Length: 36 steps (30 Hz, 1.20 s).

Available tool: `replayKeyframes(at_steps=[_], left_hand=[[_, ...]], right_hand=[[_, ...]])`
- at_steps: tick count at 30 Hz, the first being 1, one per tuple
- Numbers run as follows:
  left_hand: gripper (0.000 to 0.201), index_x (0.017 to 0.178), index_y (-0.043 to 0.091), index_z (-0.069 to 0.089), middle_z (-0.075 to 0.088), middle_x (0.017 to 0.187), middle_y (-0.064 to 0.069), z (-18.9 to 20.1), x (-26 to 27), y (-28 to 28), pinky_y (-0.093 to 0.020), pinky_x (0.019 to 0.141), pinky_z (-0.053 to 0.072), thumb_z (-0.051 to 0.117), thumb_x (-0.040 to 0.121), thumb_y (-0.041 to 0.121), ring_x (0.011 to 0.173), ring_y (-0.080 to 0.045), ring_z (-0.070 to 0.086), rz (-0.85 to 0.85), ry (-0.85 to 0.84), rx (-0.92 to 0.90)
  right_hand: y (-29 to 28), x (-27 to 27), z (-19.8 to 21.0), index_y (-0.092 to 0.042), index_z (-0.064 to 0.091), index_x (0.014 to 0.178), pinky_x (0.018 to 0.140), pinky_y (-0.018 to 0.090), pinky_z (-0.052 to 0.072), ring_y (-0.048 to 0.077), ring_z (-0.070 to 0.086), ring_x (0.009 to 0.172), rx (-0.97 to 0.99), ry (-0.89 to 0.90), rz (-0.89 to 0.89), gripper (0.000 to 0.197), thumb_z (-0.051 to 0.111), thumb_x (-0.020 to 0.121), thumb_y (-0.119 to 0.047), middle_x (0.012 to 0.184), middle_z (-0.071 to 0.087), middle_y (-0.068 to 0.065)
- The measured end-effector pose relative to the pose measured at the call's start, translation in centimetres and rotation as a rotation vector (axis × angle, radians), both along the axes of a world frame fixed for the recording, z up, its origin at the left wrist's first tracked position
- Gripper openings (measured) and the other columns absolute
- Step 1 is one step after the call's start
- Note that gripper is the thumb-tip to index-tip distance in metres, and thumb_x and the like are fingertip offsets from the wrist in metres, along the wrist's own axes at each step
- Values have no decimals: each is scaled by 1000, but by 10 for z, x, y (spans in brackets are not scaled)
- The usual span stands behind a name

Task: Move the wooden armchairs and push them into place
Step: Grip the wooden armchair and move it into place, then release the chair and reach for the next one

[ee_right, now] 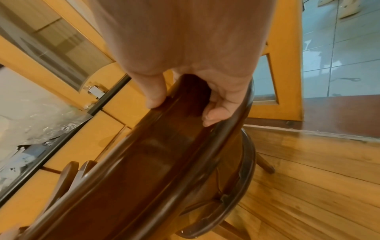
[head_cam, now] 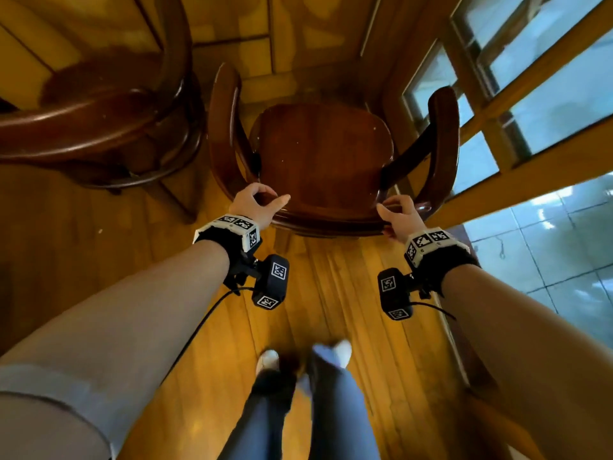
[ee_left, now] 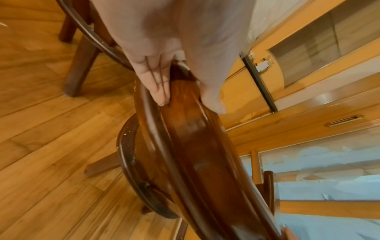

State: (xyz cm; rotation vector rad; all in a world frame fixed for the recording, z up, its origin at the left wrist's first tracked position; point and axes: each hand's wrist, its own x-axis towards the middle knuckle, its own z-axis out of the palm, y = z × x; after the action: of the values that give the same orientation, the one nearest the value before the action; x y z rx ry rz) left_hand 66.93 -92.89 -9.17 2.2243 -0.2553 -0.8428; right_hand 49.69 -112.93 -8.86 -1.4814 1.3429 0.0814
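Observation:
A dark wooden armchair (head_cam: 323, 154) with a rounded seat and curved arms stands in front of me on the wood floor, its curved back rail (head_cam: 328, 220) nearest me. My left hand (head_cam: 255, 202) grips the left end of that rail, fingers (ee_left: 158, 84) on one side and thumb on the other. My right hand (head_cam: 398, 215) holds the right end the same way, with the thumb (ee_right: 154, 95) and fingers (ee_right: 218, 112) wrapped around the rail (ee_right: 164, 146). A second dark armchair (head_cam: 99, 127) stands to the left, close beside the first.
A yellow wooden cabinet (head_cam: 282, 38) with glass doors rises just beyond the chairs. A wooden-framed glass door (head_cam: 530, 104) runs along the right, with a tiled floor (head_cam: 547, 254) past a dark threshold. My feet (head_cam: 308, 360) stand on the plank floor (head_cam: 348, 293) behind the chair.

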Motion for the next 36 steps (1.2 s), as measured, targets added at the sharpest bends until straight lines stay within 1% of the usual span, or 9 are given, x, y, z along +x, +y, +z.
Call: replayKeyframes(at_steps=[6, 10, 13, 16, 20, 25, 30, 34, 36], left_hand=[[28, 94, 25, 61, 60, 125, -3, -3, 52, -76, -33, 95, 43, 69, 79, 46, 117, -22, 55, 90, -16, 10], [27, 94, 25, 61, 60, 125, -2, 1, 83, -130, -39, 102, 45, 70, 79, 46, 118, -23, 55, 178, -16, 26], [30, 98, 25, 62, 61, 122, -1, 2, 101, -163, -34, 95, 47, 69, 79, 48, 112, -21, 57, 216, -5, 44], [34, 103, 21, 64, 62, 118, -1, 2, 116, -189, -28, 85, 43, 68, 81, 46, 107, -20, 58, 251, -14, 53], [32, 99, 24, 63, 63, 116, -2, 0, 144, -212, -34, 91, 48, 68, 80, 49, 107, -23, 61, 280, -6, 52], [33, 101, 20, 64, 60, 104, 2, -2, 159, -230, -27, 84, 43, 68, 81, 46, 98, -17, 57, 312, -49, 37], [37, 106, 19, 65, 60, 105, 2, -5, 149, -238, -28, 83, 43, 67, 82, 46, 102, -19, 58, 364, -47, 31], [46, 127, 24, 54, 54, 135, -4, 2, 138, -242, -28, 84, 42, 60, 88, 46, 121, -25, 54, 382, -43, 66], [54, 138, 24, 44, 50, 139, -5, 11, 132, -240, -27, 86, 41, 57, 90, 45, 124, -26, 52, 373, -45, 72]], right_hand=[[-89, 67, 3, -26, 40, 106, 45, 18, 42, 11, 46, 58, -1, -35, 118, 18, 54, 95, -29, 78, 48, -2], [-151, 114, 4, -27, 40, 103, 41, 16, 40, 10, 45, 58, 11, -35, 185, 18, 55, 94, -30, 74, 45, -4], [-191, 143, 5, -28, 42, 101, 47, 21, 37, 12, 44, 57, 13, -32, 211, 18, 57, 92, -32, 73, 44, -3], [-221, 168, 6, -29, 41, 103, 54, 22, 42, 13, 47, 61, 26, -9, 285, 19, 56, 93, -35, 79, 47, -2], [-249, 199, 8, -27, 41, 105, 60, 21, 43, 11, 49, 69, 55, -31, 299, 18, 54, 95, -32, 92, 50, 0], [-269, 221, 6, -27, 40, 107, 79, 32, 47, 12, 50, 71, 74, -31, 297, 19, 53, 95, -32, 83, 48, -3], [-279, 222, 8, -26, 41, 126, 90, 36, 48, 21, 55, 95, 90, 6, 366, 33, 53, 95, -32, 119, 49, 4], [-274, 219, 19, -30, 40, 134, 95, 37, 49, 23, 54, 104, 124, -4, 390, 39, 51, 96, -31, 136, 46, 10], [-268, 216, 28, -34, 37, 139, 93, 37, 50, 26, 56, 110, 104, 2, 427, 42, 47, 98, -30, 138, 46, 12]])
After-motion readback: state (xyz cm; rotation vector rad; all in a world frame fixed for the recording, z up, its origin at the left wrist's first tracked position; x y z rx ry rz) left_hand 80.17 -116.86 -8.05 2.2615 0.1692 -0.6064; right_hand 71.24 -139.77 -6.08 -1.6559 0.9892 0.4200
